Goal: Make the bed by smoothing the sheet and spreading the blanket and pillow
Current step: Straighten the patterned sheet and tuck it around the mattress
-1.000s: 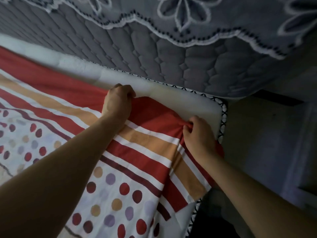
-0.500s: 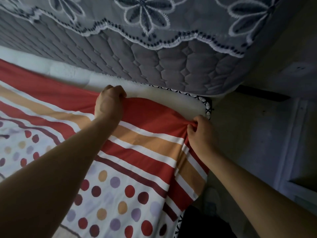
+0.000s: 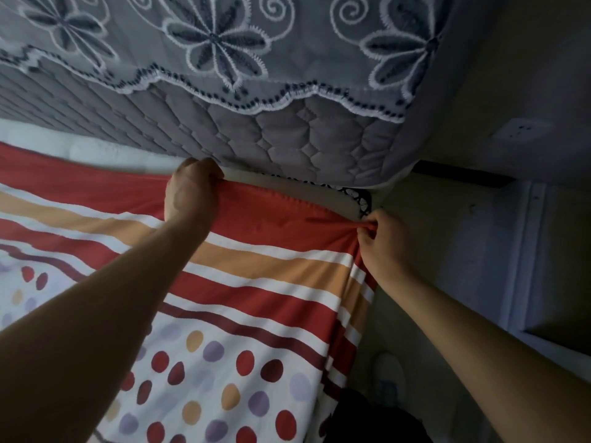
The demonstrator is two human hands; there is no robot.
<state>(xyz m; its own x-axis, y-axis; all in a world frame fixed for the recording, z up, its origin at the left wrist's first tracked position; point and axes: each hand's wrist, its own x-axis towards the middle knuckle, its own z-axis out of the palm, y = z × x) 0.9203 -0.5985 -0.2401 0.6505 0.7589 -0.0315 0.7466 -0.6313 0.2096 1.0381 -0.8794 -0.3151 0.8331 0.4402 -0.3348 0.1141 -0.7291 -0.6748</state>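
Both hands grasp the sheet's (image 3: 256, 282) red top edge: left hand (image 3: 192, 193) clenched mid-edge near the quilted headboard (image 3: 287, 142), right hand (image 3: 380, 241) pinching the corner, apparently to draw it taut over the mattress (image 3: 335, 199).

Quilted grey headboard (image 3: 287, 145) stood at top, flower-embroidered lace cloth (image 3: 287, 43) draped over it. Wall socket (image 3: 519, 131) sat at right; dark item (image 3: 377, 417) lay on the floor (image 3: 447, 238).

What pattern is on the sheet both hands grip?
Striped sheet: red, orange, white bands, then coloured dots; head view.
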